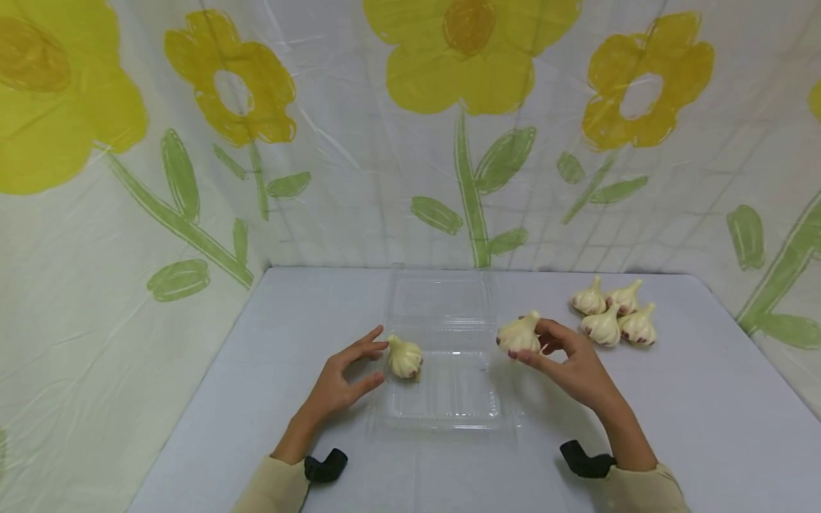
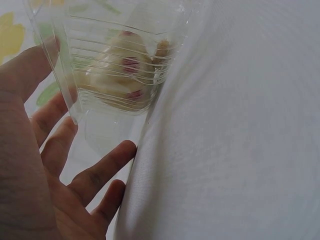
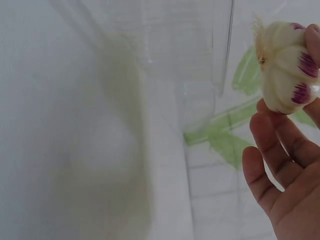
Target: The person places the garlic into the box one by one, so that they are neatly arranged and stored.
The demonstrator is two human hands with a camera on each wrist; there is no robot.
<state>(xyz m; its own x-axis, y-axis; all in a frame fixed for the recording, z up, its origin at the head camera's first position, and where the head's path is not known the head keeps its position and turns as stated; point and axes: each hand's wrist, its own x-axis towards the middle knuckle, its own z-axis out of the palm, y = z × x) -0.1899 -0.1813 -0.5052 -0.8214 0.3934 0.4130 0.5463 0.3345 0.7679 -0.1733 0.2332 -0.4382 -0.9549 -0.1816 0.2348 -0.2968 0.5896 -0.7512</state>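
My right hand [image 1: 576, 365] pinches a white garlic bulb [image 1: 518, 336] between thumb and fingers, raised by the right side of a clear plastic clamshell container [image 1: 457, 388]. In the right wrist view this bulb [image 3: 286, 67] shows purple streaks and a tuft of roots. Another garlic bulb [image 1: 405, 358] lies inside the container at its left. My left hand [image 1: 338, 377] is at the container's left side, fingers spread. In the left wrist view some fingers of the left hand [image 2: 55, 155] meet the clear wall, and the bulb [image 2: 120, 72] shows through it.
Several garlic bulbs [image 1: 603, 325] sit in a cluster at the table's back right. The container's lid [image 1: 440, 298] lies folded back toward the wall. Behind the white table [image 1: 308, 306] hangs a flower-printed sheet [image 1: 359, 178].
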